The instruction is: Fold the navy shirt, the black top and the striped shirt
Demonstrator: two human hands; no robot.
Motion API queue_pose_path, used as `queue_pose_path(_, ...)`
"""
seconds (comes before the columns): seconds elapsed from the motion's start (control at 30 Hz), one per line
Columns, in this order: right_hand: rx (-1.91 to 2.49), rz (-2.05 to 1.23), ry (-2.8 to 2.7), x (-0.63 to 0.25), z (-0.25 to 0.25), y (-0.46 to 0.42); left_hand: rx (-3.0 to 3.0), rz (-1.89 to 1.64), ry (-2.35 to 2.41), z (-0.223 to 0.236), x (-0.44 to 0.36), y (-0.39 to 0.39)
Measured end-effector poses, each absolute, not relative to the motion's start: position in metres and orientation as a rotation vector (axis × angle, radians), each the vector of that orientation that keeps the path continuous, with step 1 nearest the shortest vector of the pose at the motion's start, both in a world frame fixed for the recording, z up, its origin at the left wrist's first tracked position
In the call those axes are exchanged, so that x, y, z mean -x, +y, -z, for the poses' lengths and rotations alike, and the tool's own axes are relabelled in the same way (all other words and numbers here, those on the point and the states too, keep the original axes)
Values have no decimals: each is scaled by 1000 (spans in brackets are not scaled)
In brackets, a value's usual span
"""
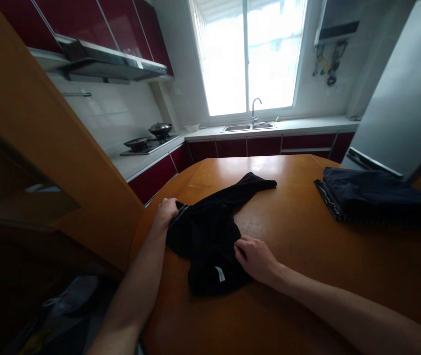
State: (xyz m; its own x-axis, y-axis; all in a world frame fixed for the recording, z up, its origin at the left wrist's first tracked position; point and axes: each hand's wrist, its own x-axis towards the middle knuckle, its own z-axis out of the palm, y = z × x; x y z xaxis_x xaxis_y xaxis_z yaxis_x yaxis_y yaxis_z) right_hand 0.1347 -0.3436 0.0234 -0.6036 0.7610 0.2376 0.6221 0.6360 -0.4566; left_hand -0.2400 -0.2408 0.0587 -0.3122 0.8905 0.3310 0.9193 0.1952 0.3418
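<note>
A black long-sleeved garment [214,227] lies crumpled on the wooden table [284,286], one sleeve stretched toward the far side. A small white label [220,274] shows near its close end. At the garment's upper left, beside a grey-striped part, my left hand [166,211] is closed on the fabric. My right hand [257,256] pinches the garment's right edge between thumb and fingers. The fingertips of my left hand are partly hidden.
Folded dark clothes [376,197] are stacked on the table's right side. Beyond stand a counter with a sink [249,127], a stove with pans [160,129] and a fridge [399,93]. A wooden cabinet [95,197] borders the table's left.
</note>
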Motion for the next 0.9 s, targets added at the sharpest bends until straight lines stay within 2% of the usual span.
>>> queue_pose_path(0.2, 999, -540, -2384, -132, -17, -336, 2022, 696, -2296, -54, 180, -217)
queue_pose_path(0.43, 987, -534, -2333, -134, -15, -327, 2431, 680, -2216, -43, 113, -144)
queue_pose_path(0.73, 849, -481, -2420, -137, -13, -316, 2731, 673, -2016, -52, 89, -75)
queue_pose_path(0.9, 858, -515, -2437, -134, -11, -315, 2399, 871, -1946, -71, 126, -63)
